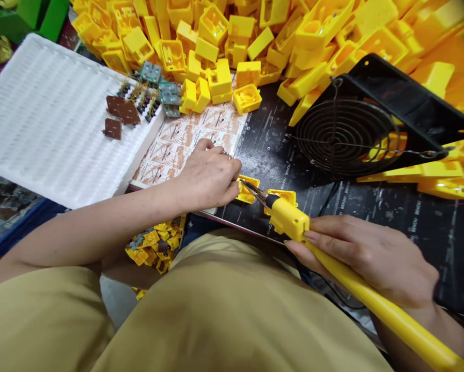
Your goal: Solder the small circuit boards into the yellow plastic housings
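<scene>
My left hand (211, 175) is closed, its curled fingers at the left edge of a small open yellow plastic casing (251, 195) on the black work surface. The fingertips are partly hidden. In my right hand (375, 256) is a yellow soldering iron (340, 271) with a black collar and a thin metal tip. Its tip reaches into the casing beside my left fingers. A second yellow casing (288, 196) lies just behind the iron's front end, partly covered by it.
Many yellow casings (216, 31) are heaped at the back. A black fan (344, 134) with a wire guard stands at right. On the left, a white foam tray (61, 119) carries brown boards (123, 111) and wired parts. A container of yellow pieces (154, 245) sits below the table edge.
</scene>
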`<act>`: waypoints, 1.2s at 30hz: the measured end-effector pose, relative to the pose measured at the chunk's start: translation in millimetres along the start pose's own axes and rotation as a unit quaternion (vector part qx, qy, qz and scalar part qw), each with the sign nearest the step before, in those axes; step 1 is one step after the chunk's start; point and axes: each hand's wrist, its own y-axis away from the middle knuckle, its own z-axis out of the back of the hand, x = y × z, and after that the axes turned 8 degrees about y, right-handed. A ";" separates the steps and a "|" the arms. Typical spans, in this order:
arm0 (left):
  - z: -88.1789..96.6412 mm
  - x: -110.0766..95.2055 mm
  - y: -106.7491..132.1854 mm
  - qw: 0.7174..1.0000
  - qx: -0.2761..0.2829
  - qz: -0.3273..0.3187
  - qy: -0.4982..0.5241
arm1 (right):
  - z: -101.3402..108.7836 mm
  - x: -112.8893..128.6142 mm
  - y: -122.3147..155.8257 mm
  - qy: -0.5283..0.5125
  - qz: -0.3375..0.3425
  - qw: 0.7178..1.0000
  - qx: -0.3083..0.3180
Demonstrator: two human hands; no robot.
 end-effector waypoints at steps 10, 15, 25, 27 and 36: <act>-2.0 0.4 -1.9 1.000 -0.004 -0.006 -0.001 | 15.3 4.4 -5.1 0.022 -0.040 0.999 -0.001; -3.5 0.7 -1.7 1.000 -0.008 -0.005 0.003 | 16.1 8.1 -3.8 0.024 -0.106 0.994 0.021; -3.2 -0.1 -2.0 1.000 -0.002 -0.002 0.009 | 12.1 -4.0 12.3 -0.004 -0.064 0.998 -0.013; -2.6 -0.5 -1.7 1.000 -0.004 -0.002 0.009 | 12.7 -6.7 16.5 0.016 -0.083 0.996 -0.022; -0.6 -1.3 -1.9 1.000 -0.002 -0.005 0.006 | 23.7 -11.9 25.0 0.065 -0.076 0.995 -0.007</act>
